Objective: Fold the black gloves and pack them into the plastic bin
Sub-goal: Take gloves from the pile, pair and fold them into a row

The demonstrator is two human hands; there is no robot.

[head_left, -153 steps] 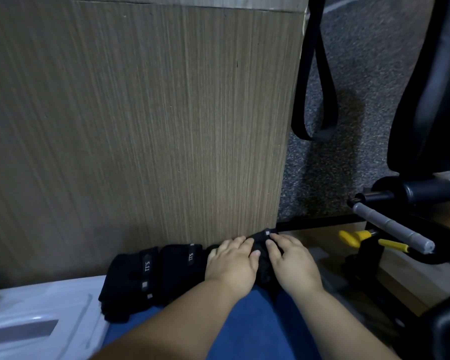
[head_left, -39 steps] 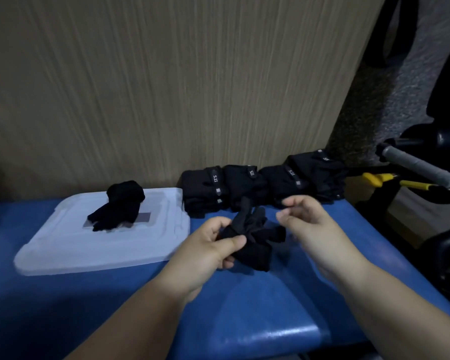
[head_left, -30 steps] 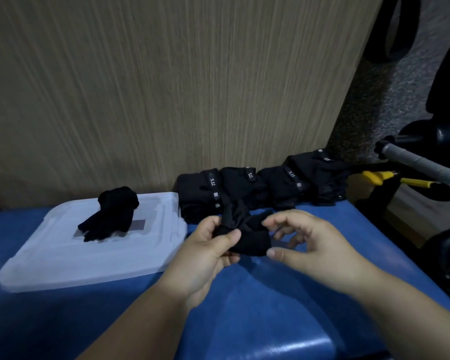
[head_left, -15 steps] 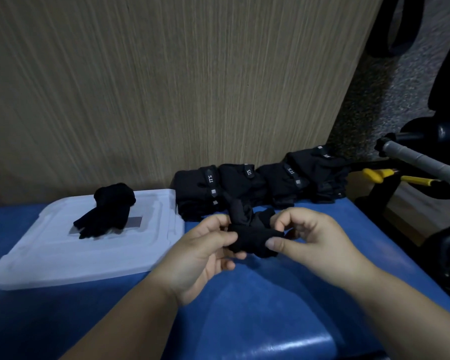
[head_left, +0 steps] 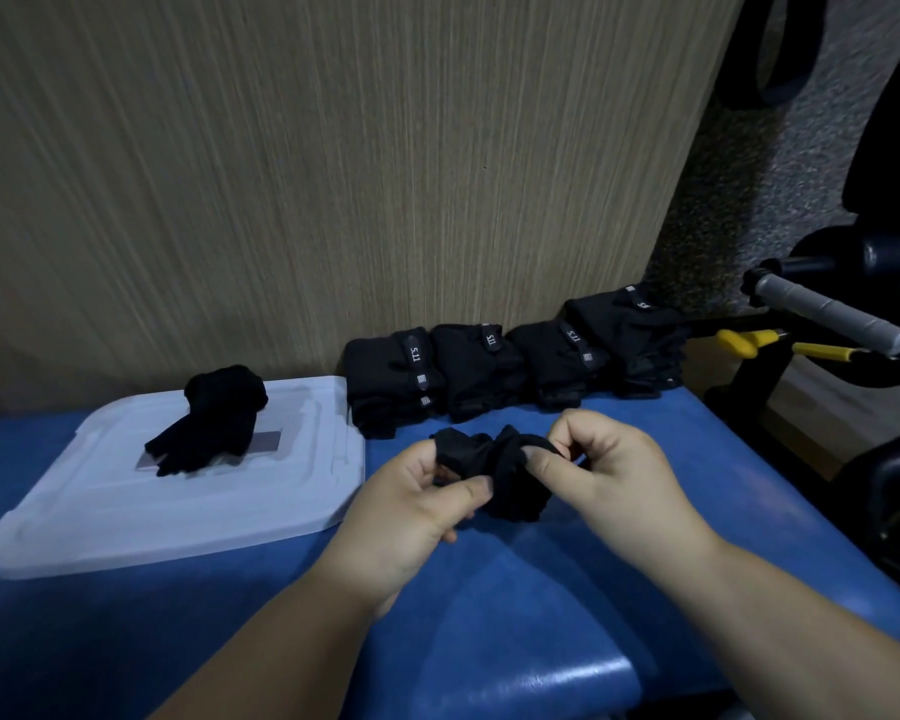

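Since about half a second back, the glove fingers that stuck up between the hands have been rolled down, so the black glove [head_left: 494, 459] is a tighter wad now. The left hand [head_left: 411, 506] pinches one end between thumb and curled fingers. The right hand [head_left: 609, 475] has thumb and forefinger hooked into the other end, with the rest of its fingers curled in. The wad sits just above the bench, in front of the finished row.

I'd call this mid-fold on one more glove, with packing not started. The next move probably needs the right hand to pull that edge over the roll so it locks, while the left keeps squeezing. It's soft fabric, so my guess is it springs open if either pinch slips.

Rest of the scene, big to small:
- wood panel [head_left: 333, 174] behind everything
- blue bench [head_left: 541, 589] up against it
- plastic bin lid [head_left: 126, 511] on the bench's left side. It's flat, and I can't tell if it's a lid or the bin flipped over. Nothing is inside anything, and no open bin is in view.
- folded gloves [head_left: 489, 366] in a row along the panel, touching each other, just right of the lid
- loose glove [head_left: 214, 423] lying unfolded on top of the lid
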